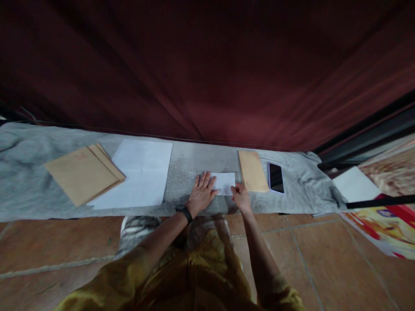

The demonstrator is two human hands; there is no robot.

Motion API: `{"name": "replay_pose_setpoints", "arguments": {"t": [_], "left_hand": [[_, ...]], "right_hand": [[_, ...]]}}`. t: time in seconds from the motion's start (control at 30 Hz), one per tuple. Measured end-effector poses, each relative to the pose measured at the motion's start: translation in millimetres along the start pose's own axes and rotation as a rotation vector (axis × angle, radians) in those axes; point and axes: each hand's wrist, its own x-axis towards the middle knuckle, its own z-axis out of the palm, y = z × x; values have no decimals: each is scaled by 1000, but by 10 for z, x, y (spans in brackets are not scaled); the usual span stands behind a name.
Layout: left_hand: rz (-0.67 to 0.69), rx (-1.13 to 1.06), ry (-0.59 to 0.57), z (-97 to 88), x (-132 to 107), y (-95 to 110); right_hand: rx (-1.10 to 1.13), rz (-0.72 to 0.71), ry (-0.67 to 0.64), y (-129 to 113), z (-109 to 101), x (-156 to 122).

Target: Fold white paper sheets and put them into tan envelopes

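A small folded white paper (225, 182) lies on the grey cloth (32, 185) in front of me. My left hand (201, 194) lies flat on the paper's left end with its fingers stretched out; a dark band is on that wrist. My right hand (240, 195) has its fingers curled at the paper's lower right corner, pressing or pinching it.
A brown envelope (253, 171) and a dark phone (276, 177) lie just right of the paper. To the left are white sheets (139, 172) and a stack of brown envelopes (83, 173). A dark red curtain (207, 69) hangs behind. A tiled floor (324, 259) is below.
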Motion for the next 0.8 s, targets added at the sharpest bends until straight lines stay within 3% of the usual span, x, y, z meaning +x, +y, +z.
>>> {"name": "replay_pose_setpoints", "arguments": {"t": [0.4, 0.6, 0.8], "left_hand": [[3, 29, 0, 21, -86, 113], [-34, 26, 18, 39, -91, 100], [-11, 12, 21, 31, -86, 76]], "right_hand": [[-60, -24, -53, -51, -11, 23], [-397, -93, -30, -165, -14, -46], [-679, -53, -30, -295, -36, -183]]}}
